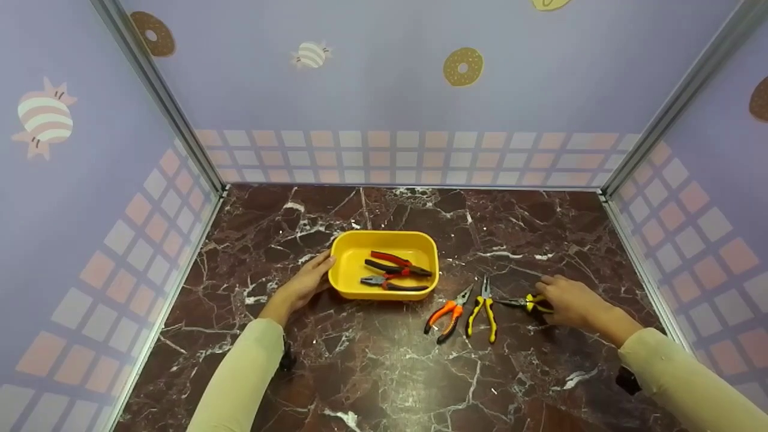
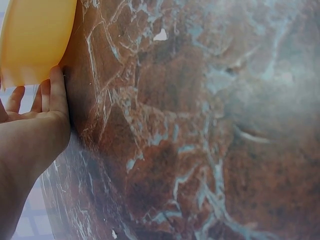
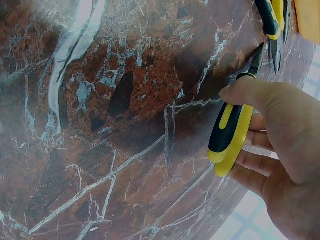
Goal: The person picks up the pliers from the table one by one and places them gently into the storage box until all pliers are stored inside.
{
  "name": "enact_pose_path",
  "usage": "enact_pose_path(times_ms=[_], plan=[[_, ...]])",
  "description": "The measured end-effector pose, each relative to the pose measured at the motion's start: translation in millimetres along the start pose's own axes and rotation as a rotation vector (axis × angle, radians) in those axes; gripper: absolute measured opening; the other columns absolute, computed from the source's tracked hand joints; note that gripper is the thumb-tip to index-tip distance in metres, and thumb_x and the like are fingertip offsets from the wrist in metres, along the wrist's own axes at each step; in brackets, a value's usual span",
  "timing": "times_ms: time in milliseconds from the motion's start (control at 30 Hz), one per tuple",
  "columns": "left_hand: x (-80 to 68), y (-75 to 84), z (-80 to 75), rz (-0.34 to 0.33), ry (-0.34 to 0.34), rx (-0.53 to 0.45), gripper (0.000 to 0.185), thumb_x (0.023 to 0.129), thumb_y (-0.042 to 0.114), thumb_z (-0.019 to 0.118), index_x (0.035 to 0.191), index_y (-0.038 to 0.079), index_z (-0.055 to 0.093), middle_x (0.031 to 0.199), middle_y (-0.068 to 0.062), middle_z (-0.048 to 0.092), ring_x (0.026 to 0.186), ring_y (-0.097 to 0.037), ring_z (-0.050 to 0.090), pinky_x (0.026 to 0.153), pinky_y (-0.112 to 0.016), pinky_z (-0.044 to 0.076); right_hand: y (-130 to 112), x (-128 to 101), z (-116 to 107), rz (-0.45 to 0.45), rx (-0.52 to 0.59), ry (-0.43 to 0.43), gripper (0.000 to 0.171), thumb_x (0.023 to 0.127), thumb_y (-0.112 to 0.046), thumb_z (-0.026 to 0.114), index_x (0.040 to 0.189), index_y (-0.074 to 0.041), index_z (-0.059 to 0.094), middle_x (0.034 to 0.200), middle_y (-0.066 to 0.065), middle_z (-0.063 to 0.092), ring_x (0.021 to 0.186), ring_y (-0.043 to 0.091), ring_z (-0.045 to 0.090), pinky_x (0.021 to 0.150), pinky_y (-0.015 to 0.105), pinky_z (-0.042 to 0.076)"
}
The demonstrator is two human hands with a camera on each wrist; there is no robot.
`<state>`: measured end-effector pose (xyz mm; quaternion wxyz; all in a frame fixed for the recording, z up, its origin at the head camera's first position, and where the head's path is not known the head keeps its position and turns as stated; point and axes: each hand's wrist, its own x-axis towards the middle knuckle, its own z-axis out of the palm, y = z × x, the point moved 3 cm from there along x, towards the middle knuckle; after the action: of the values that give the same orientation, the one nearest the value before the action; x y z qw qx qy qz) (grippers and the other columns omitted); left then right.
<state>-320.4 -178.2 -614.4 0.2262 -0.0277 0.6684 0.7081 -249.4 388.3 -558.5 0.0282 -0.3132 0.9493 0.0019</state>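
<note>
Your right hand (image 1: 573, 303) is on the right side of the dark marble tabletop (image 1: 372, 366), and its grip is closed around the yellow-and-black pliers (image 1: 523, 303). In the right wrist view your thumb lies over the top of the handles and your fingers (image 3: 250, 172) curl under them, so you are holding the pliers (image 3: 231, 132) by the handles with the metal tip pointing away from your palm. The pliers are low over the tabletop, and you cannot tell if they touch it. Just beside them, to the left, lie a second pair of yellow-and-black pliers (image 1: 483, 309) and then the orange-and-black pliers (image 1: 447, 315), side by side, with their tips pointing toward the back wall. Your left hand (image 1: 303, 282) is on the other side. Its fingers are straight and rest against the left wall of the yellow tray (image 1: 348, 270), so that grip is open and only touches the tray. In the left wrist view your fingertips (image 2: 56, 87) press on the tray's outside wall (image 2: 35, 40). The tray sits in the middle of the tabletop. Inside it lie two more pliers, the red-and-black pliers (image 1: 396, 264) and a darker pair (image 1: 390, 283) just in front of them.
</note>
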Motion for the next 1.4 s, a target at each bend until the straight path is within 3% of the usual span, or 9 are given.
enact_pose_path(times_ms=[800, 1400], plan=[[1.3, 1.3, 1.8, 0.011, -0.011, -0.007, 0.066, 0.116, 0.035, 0.045, 0.171, 0.009, 0.017, 0.17, -0.019, 0.033, 0.152, -0.037, 0.04, 0.124, -0.05, 0.036, -4, 8, -4, 0.002, 0.036, 0.012, 0.034, 0.073, -0.012, 0.089, 0.097, -0.01, 0.065, 0.095, 0.004, 0.061, 0.082, 0.026, 0.056, 0.061, 0.046, 0.05], [-0.6, 0.2, -0.1, -0.005, 0.008, -0.006, 0.064, 0.116, 0.033, 0.046, 0.171, 0.011, 0.02, 0.171, -0.016, 0.031, 0.152, -0.035, 0.039, 0.125, -0.05, 0.035, -7, 17, -8, -0.019, 0.05, 0.051, 0.039, 0.073, -0.016, 0.091, 0.101, -0.008, 0.066, 0.1, 0.006, 0.062, 0.087, 0.029, 0.061, 0.067, 0.05, 0.055]])
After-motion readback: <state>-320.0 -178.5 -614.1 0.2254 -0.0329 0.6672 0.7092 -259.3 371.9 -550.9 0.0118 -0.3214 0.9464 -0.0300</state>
